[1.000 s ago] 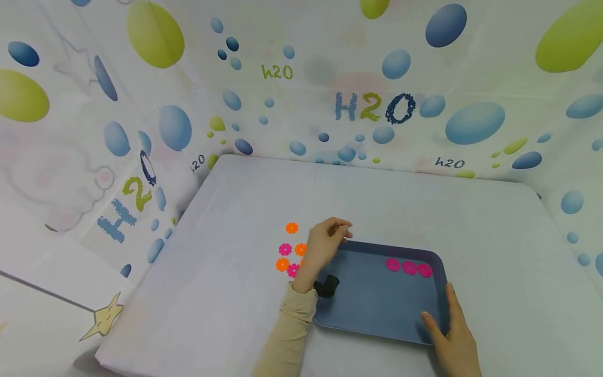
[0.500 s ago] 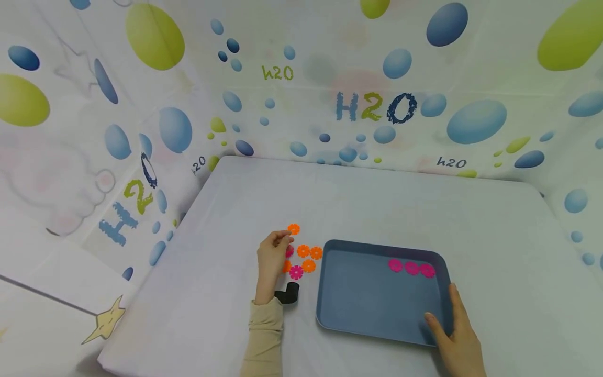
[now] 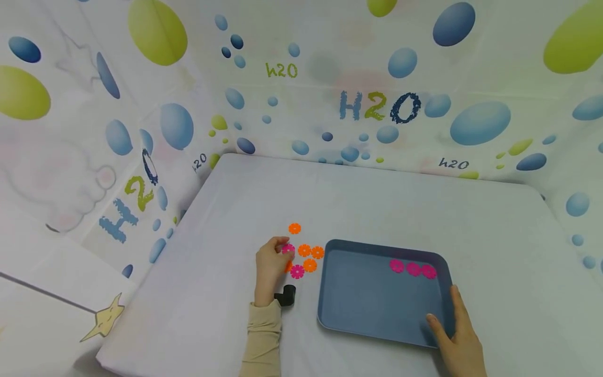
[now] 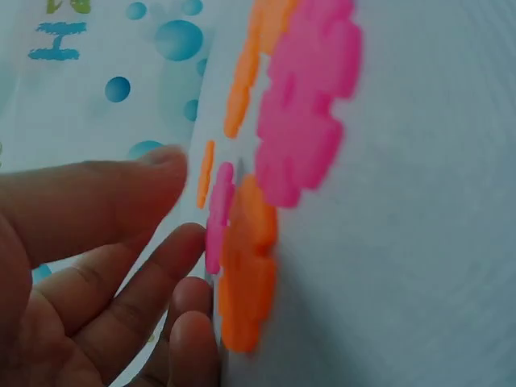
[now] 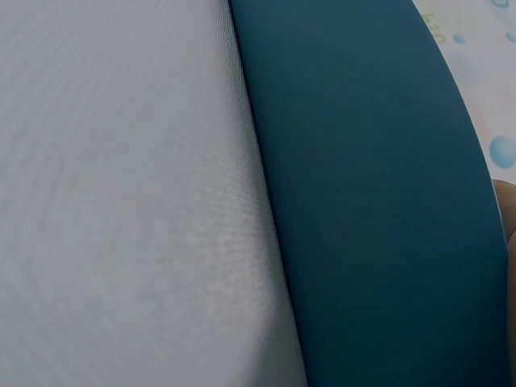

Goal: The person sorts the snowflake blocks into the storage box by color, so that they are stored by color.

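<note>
My left hand [image 3: 270,264] is over the left side of a loose group of flat, notched discs on the white table. Its thumb and fingers stand apart beside a pink disc [image 3: 288,248]; in the left wrist view the fingertips come close to that disc [image 4: 218,218], with nothing between them. An orange disc [image 3: 288,267] is partly hidden by the hand. My right hand [image 3: 459,335] holds the near right corner of a blue-grey tray [image 3: 377,309], thumb inside the rim and fingers along the outside. Three pink discs [image 3: 413,269] lie in a row in the tray.
Several more orange discs [image 3: 304,250] and a pink disc [image 3: 297,271] lie between the left hand and the tray. A black wrist camera [image 3: 287,296] sits at the left wrist. Printed cloth walls [image 3: 320,104] rise behind and beside the table.
My left hand has moved from above the tray's far left corner leftward to the discs, then its thumb and fingers have spread around the pink one. The right hand stays at the tray.
</note>
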`<state>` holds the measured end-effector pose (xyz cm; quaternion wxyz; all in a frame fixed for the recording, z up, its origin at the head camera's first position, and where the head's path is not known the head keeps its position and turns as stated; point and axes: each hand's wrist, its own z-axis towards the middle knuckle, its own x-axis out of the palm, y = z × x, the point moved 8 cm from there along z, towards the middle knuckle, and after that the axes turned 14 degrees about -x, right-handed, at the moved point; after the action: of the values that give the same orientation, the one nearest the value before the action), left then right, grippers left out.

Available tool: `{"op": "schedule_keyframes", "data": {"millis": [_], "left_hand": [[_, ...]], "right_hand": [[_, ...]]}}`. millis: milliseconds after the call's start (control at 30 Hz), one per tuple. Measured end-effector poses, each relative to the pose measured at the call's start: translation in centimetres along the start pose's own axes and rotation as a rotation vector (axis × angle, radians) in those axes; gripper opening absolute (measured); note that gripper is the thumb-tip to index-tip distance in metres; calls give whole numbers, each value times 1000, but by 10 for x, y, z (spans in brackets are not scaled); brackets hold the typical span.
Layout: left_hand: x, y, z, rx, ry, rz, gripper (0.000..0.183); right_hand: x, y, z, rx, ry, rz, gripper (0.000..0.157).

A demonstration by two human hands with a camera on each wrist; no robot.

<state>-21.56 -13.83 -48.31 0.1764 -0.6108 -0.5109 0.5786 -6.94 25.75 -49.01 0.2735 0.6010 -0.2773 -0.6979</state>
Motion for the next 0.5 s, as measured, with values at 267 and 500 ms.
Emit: {"op": "schedule_keyframes", "data": {"millis": [267, 500], "left_hand": [[-1, -7, -4, 69, -62, 70, 35], [1, -8, -4, 32, -52, 153, 35]], "right_hand": [[-1, 0, 0, -15, -17, -9, 83], [-2, 0, 1, -18, -13, -17, 83]]}}
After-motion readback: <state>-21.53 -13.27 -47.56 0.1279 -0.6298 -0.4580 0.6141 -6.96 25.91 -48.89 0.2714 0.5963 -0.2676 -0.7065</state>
